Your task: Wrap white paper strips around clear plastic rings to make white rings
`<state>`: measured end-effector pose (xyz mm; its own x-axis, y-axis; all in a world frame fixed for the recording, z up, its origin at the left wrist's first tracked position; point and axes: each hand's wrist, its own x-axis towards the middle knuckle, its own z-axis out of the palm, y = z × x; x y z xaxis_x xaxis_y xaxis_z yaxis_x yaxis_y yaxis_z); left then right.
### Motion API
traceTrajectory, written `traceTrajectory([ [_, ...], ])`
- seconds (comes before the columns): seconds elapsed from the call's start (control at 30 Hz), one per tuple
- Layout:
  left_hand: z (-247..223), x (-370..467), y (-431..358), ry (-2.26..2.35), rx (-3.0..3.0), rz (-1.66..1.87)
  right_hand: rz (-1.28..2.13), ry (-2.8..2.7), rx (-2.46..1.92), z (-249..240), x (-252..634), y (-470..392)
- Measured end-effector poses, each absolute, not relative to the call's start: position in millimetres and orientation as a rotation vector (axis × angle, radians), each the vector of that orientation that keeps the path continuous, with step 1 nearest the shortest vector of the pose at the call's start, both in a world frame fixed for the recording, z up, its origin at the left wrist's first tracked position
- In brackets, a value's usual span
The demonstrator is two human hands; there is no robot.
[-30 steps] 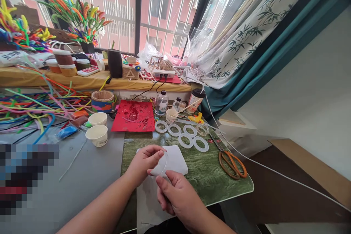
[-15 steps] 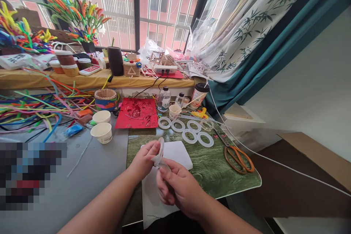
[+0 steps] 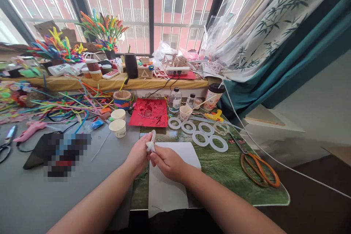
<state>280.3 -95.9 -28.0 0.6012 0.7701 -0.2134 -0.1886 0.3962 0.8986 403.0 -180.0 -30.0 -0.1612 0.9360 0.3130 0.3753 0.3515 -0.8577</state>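
Observation:
My left hand (image 3: 138, 154) is closed on a translucent white ring mold (image 3: 154, 135), held upright above the table's front part. My right hand (image 3: 170, 163) meets it from the right, its thumb and fingers pinching a crumpled white tissue-like piece (image 3: 150, 147) against the ring's lower part. The fingers hide some of both. Beneath the hands lies white paper (image 3: 167, 193) on the green wood-patterned mat (image 3: 219, 168). Several similar rings (image 3: 218, 143) lie flat beyond my right hand.
Orange-handled scissors (image 3: 259, 170) lie at the right. Behind stand paper cups (image 3: 117, 128), a clear bottle (image 3: 175, 100) and a lidded drink cup (image 3: 213, 98), near a red sheet (image 3: 149, 112) and a yellow glue gun (image 3: 215, 116). A white cable (image 3: 255, 145) crosses the right side.
The view has turned left, bringing a pink glue gun into sight. My right hand has turned and closed in tighter by the ring; both hands still hold on there.

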Motion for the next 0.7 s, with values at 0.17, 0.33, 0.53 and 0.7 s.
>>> traceTrajectory([
  [0.17,-36.1,268.2,-89.2,0.771,1.073,0.848,1.388,-1.348,-0.9,-36.6,386.0,-173.2],
  [0.33,-31.2,270.6,-82.2,0.778,1.209,0.83,1.671,-0.967,-0.631,-34.8,397.7,-182.2],
  [0.53,-17.7,283.8,-84.7,0.769,1.19,0.688,1.149,-1.407,-1.001,-32.7,404.5,-188.8],
  [0.7,-27.0,294.2,-99.1,0.783,1.134,0.654,1.035,-1.493,-1.055,-31.2,404.0,-190.6],
])
